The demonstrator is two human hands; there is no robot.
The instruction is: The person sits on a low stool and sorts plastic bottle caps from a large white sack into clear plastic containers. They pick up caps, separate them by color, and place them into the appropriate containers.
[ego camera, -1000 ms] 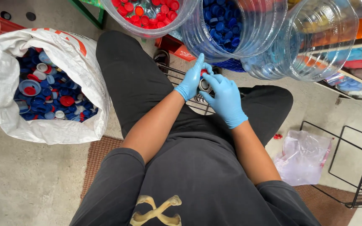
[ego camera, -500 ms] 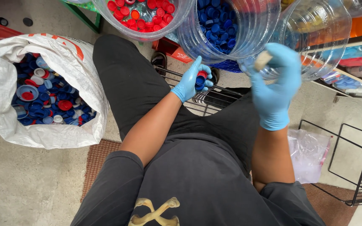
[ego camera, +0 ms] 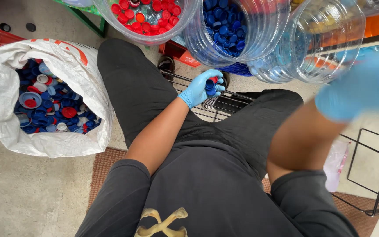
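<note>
A seated person in black: a short-sleeved black T-shirt [ego camera: 207, 193] fills the lower centre of the frame, with a pale bone-shaped print [ego camera: 161, 221] at its bottom edge. Black trousers [ego camera: 132, 87] run toward the upper middle. The left hand [ego camera: 202, 87], centre frame, wears a thin blue glove; the right hand [ego camera: 365, 87], blurred at the right edge, wears a matching one.

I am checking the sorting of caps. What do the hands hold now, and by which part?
The left hand cups a few bottle caps, blue and red, in its curled fingers. The right hand is raised and blurred; whether it holds anything cannot be told.
</note>
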